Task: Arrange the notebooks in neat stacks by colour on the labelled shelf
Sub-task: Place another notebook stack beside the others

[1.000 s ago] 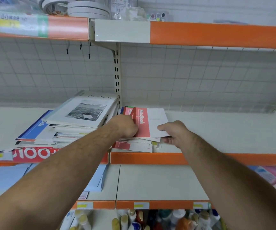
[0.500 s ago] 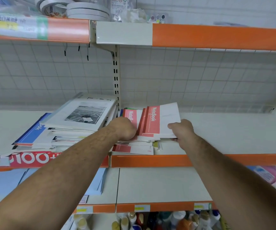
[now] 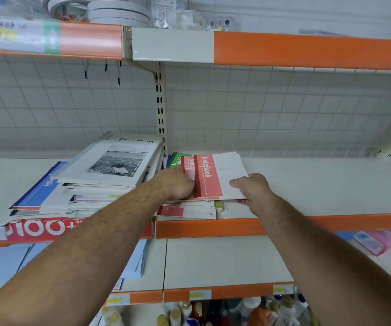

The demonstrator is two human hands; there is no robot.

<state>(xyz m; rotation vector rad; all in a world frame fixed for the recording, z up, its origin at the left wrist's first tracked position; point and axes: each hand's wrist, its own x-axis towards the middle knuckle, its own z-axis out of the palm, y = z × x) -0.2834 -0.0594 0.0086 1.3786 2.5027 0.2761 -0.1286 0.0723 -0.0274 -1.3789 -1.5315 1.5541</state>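
Top red notebook (image 3: pixel 207 182) lower, nearer stack (image 3: pixel 189 211); right hand (image 3: pixel 252 189) pinches its right edge; left hand (image 3: pixel 178 185) on stack, finger grip cannot tell; shelf (image 3: pixel 319 184) room rightward.

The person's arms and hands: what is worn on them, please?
The left forearm and the right forearm are bare and hairy, no sleeve in view. The left hand and right hand have no gloves; no watch, bracelet or ring is visible.

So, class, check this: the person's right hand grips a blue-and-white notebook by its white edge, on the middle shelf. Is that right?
Not quite: the colour is wrong. The head view shows the right hand gripping a red-and-white notebook by its white edge, on the middle shelf.
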